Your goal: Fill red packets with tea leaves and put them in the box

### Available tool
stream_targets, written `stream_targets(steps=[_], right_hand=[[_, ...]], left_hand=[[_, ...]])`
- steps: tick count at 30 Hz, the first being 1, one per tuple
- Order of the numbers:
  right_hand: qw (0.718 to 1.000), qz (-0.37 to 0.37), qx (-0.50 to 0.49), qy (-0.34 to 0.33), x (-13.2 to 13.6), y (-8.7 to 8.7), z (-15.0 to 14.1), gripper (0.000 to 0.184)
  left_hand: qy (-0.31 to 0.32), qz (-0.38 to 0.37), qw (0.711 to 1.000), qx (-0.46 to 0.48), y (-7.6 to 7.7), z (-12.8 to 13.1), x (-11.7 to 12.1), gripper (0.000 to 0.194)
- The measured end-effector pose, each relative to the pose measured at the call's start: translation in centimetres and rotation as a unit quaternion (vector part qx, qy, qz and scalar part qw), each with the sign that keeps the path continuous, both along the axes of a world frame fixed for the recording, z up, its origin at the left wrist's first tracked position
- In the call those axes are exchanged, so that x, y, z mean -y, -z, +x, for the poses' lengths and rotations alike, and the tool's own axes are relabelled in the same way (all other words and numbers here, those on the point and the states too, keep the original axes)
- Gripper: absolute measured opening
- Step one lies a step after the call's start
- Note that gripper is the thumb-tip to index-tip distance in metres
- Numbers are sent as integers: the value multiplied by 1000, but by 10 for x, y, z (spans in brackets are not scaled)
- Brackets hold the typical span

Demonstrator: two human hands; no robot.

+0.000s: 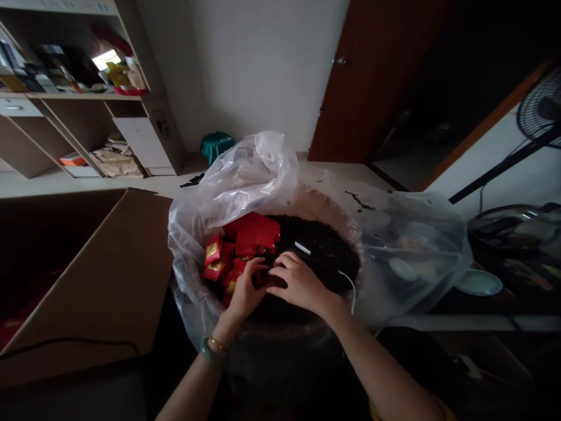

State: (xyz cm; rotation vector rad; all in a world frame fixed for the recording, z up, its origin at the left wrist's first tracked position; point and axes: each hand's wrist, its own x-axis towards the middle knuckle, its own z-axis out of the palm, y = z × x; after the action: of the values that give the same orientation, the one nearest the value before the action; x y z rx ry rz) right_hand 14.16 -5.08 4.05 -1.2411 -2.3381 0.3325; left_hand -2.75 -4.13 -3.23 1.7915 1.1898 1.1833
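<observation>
My left hand (246,289) and my right hand (302,283) meet low over a large round container lined with a clear plastic bag (263,158). Their fingers are curled around a small dark red packet (262,280), mostly hidden by the fingers and shade. Beneath them lies dark, loose, dried leaf material like tea (319,231). Red packets with gold labels (219,260) are heaped on its left side, beside larger flat red pieces (258,234). Just beyond my right hand, a dark object with a white strip (302,248) rests on the leaves; a white cable (352,286) runs near it.
An open cardboard box (131,263) stands at left, with red items inside. Loose plastic sheeting (403,251) spreads right, near a pale green dish (477,282). Behind are a shelf unit (162,117), a teal-covered stool or bin (217,145) and a brown door (372,76). A fan (543,108) stands far right.
</observation>
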Motion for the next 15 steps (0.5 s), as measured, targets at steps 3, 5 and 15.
stream_targets(steps=[3, 5, 15], right_hand=[[997, -36, 62, 3, -1, 7, -4, 20], [996, -45, 77, 2, -3, 9, -3, 19], [998, -24, 42, 26, -6, 6, 9, 9]], left_hand=[[45, 46, 996, -62, -4, -6, 0, 39], [88, 86, 987, -106, -9, -12, 0, 29], [123, 129, 963, -202, -32, -26, -12, 14]])
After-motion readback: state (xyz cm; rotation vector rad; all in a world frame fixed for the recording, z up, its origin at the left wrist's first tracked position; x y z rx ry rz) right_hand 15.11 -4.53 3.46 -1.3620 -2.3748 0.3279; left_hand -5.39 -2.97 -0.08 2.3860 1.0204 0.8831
